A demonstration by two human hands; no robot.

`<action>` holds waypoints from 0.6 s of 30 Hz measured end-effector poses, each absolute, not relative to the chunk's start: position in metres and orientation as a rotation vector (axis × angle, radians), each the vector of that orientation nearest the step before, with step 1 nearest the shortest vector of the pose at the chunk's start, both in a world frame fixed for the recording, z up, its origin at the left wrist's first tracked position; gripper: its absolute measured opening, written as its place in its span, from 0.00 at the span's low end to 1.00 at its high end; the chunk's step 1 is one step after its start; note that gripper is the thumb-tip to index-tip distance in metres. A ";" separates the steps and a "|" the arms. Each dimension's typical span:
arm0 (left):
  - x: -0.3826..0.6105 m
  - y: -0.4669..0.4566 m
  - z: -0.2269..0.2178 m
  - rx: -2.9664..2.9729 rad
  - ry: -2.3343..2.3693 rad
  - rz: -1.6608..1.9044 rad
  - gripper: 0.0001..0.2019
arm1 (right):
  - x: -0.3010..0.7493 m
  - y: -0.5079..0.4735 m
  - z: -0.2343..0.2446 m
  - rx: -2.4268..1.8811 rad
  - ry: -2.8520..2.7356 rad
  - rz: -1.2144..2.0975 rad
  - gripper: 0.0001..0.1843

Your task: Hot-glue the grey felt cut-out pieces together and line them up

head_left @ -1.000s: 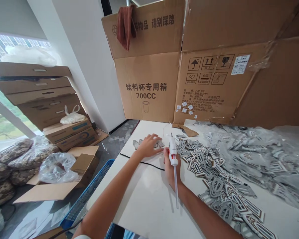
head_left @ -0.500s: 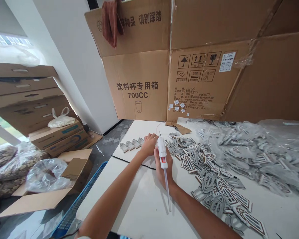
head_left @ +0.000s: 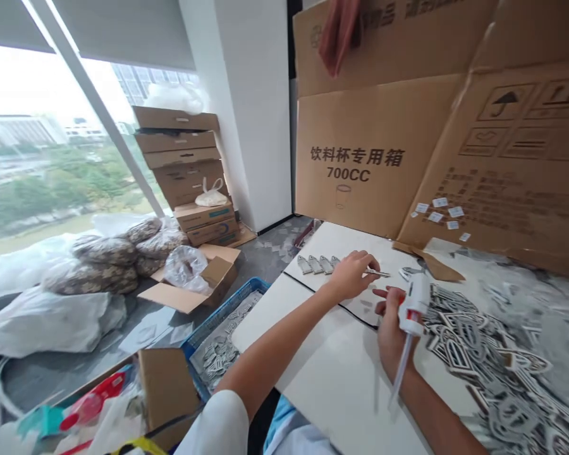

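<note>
Since half a second before, the view had swung to the left, and the right hand (head_left: 391, 319) with its white glue gun (head_left: 415, 298) had come away from the left hand (head_left: 353, 277). Close by, a pale sleeve (head_left: 222, 420) covered the top of the left arm. The right hand's grip was wrapped around the glue gun, and a clear glue stick (head_left: 402, 363) poked out of its back end. The left hand's grip was closed on a thin flat piece (head_left: 382, 274); I could not tell if that piece touched the counter (head_left: 341, 366).

A black cord (head_left: 360, 318) ran under the left arm. On the right lay a big heap of grey and white pieces (head_left: 464, 335). Just left of the left hand, small arched pieces (head_left: 315, 264) sat in a row. A blue basket (head_left: 220, 311) with more pieces stood lower down. Behind the counter rose a big cardboard sheet (head_left: 360, 120) with a red-brown cloth (head_left: 339, 38) on it. Far back, stacked boxes (head_left: 187, 177) stood by a window (head_left: 28, 170).
</note>
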State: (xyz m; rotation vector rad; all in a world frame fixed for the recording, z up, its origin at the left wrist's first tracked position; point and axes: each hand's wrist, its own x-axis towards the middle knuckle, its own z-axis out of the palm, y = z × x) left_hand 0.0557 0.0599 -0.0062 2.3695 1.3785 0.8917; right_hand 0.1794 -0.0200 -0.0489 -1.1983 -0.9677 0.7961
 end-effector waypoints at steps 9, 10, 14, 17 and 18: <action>-0.011 0.007 -0.006 2.424 0.986 1.065 0.06 | 0.181 -0.023 -0.054 -1.117 -1.252 1.060 0.33; -0.009 0.005 -0.008 2.442 0.993 1.065 0.06 | 0.181 -0.024 -0.054 -1.112 -1.276 1.049 0.33; 0.000 0.000 -0.013 2.603 1.033 1.000 0.09 | 0.183 -0.024 -0.058 -1.102 -1.228 1.001 0.29; -0.003 -0.006 -0.011 2.653 1.178 0.912 0.28 | 0.187 -0.023 -0.063 -1.158 -1.172 0.947 0.29; -0.006 -0.008 -0.011 2.625 1.251 0.847 0.33 | 0.189 -0.023 -0.065 -1.181 -1.176 0.906 0.30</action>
